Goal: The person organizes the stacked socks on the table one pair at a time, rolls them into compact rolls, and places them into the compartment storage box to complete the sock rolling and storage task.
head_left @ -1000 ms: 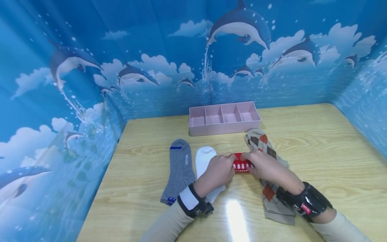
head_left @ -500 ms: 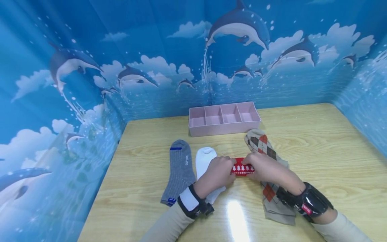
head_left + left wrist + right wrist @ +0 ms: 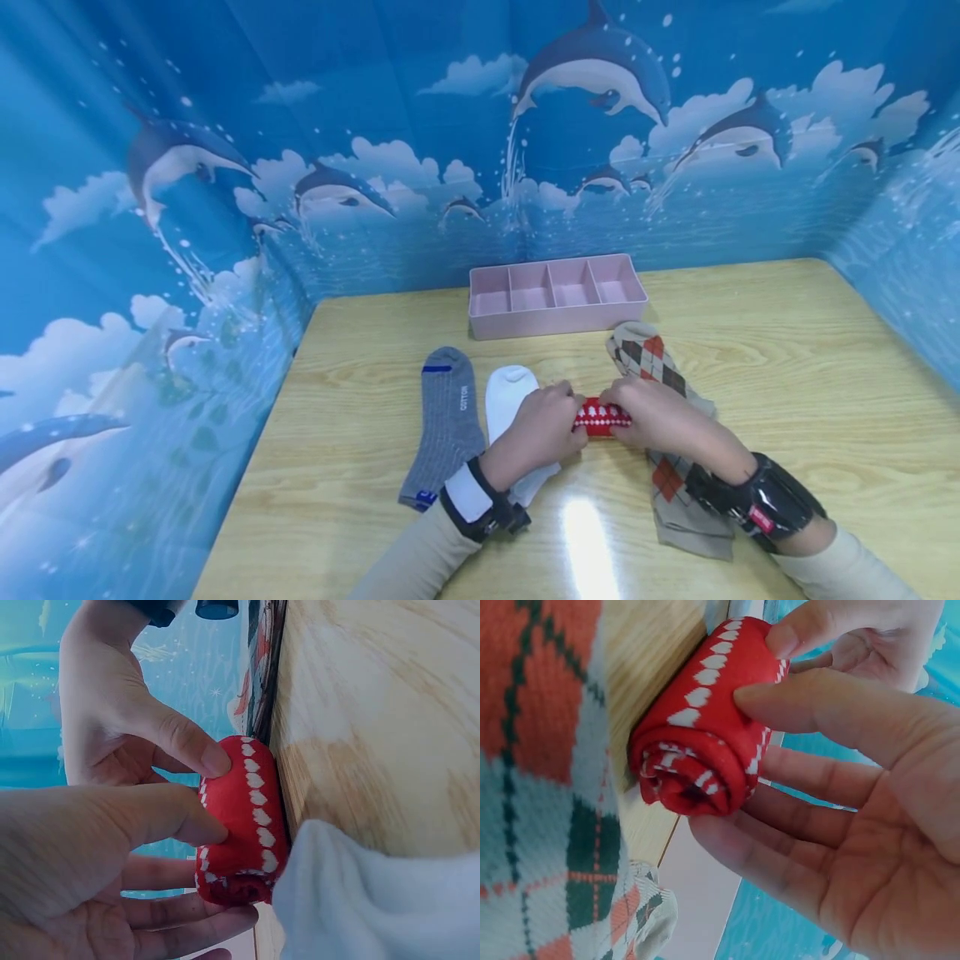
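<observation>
A red sock (image 3: 600, 417) with white hearts and trees lies rolled into a tight cylinder on the table; its spiral end shows in the right wrist view. My left hand (image 3: 546, 423) grips the roll's left end, thumb pressed on the near side and fingers curled behind. At the other end my right hand (image 3: 651, 410) holds it the same way, its thumb (image 3: 802, 701) on the red knit. Under and beside the left forearm lies a white sock (image 3: 512, 396). The argyle beige sock (image 3: 667, 479) extends beneath the right hand and wrist.
A pink box (image 3: 558, 321) with several compartments stands at the back of the wooden table (image 3: 795, 367). Left of the white sock lies a grey sock (image 3: 447, 408) with blue marks. A dolphin-print curtain (image 3: 420, 108) hangs behind and along the sides.
The red sock has rolled toward the person, its visible face getting narrower and its pattern shifting. Both hands moved slightly nearer with it. The other socks and the box stayed put.
</observation>
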Available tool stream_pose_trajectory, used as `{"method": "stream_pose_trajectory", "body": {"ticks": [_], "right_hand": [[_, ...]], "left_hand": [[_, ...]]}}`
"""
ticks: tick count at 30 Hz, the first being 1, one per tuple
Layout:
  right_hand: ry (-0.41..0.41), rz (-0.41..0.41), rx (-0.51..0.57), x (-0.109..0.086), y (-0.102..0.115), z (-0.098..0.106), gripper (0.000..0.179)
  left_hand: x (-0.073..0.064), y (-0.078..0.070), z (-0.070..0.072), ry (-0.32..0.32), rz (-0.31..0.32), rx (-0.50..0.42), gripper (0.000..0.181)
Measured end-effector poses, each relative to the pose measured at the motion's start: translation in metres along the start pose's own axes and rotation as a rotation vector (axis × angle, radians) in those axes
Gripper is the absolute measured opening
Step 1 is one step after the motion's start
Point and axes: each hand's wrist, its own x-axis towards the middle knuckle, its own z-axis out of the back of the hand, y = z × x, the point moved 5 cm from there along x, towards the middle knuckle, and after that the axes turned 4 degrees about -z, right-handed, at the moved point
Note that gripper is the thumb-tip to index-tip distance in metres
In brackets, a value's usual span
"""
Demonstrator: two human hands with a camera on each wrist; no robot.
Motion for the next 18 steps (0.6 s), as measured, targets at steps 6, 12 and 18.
{"method": "stream_pose_trajectory", "body": {"ticks": [6, 12, 18], "right_hand": [[0.019, -0.032, 0.085, 0.0021, -0.0039, -0.0011, 0.022], [0.029, -0.035, 0.111, 0.0029, -0.0054, -0.0009, 0.017], [0.017, -0.018, 0.052, 0.0001, -0.0047, 0.0, 0.026]], "left_hand": [[0.0, 0.0004, 0.002, -0.048, -0.005, -0.001, 0.023], [0.0007, 0.0007, 0.0008, -0.018, 0.006, 0.063, 0.035], [0.0021, 0.0012, 0.0007, -0.005, 0.018, 0.073, 0.034]]}}
